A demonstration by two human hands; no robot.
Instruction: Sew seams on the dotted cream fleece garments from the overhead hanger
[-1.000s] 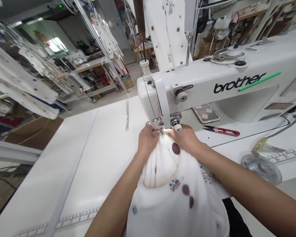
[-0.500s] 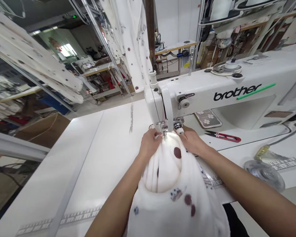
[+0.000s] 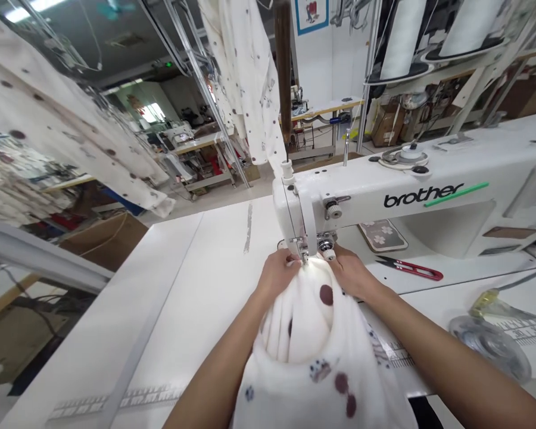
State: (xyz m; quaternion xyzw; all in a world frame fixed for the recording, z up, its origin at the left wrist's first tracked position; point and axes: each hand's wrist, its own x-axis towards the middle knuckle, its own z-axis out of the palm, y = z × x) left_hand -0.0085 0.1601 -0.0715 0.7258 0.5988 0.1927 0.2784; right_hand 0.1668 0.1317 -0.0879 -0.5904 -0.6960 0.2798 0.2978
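A white fleecy garment (image 3: 304, 375) with brown spots and small printed figures hangs over the front edge of the table, its rounded opening facing up. Its far edge lies under the presser foot (image 3: 304, 256) of a white sewing machine (image 3: 361, 196). Just left of the foot, my left hand (image 3: 279, 271) pinches the edge of the cloth. My right hand (image 3: 351, 271) grips the fabric on the other side, its fingertips partly hidden behind the machine head.
Red thread snips (image 3: 413, 270) and a flowered grey pad (image 3: 384, 235) lie on the machine bed at right. A clear round dish (image 3: 491, 345) sits near the right edge. Spotted cloth (image 3: 71, 125) hangs at left, with thread cones (image 3: 402, 42) at the back.
The camera view has tilted up, so the scene sits slightly lower and further right. Both hands keep their hold on the garment beside the presser foot.
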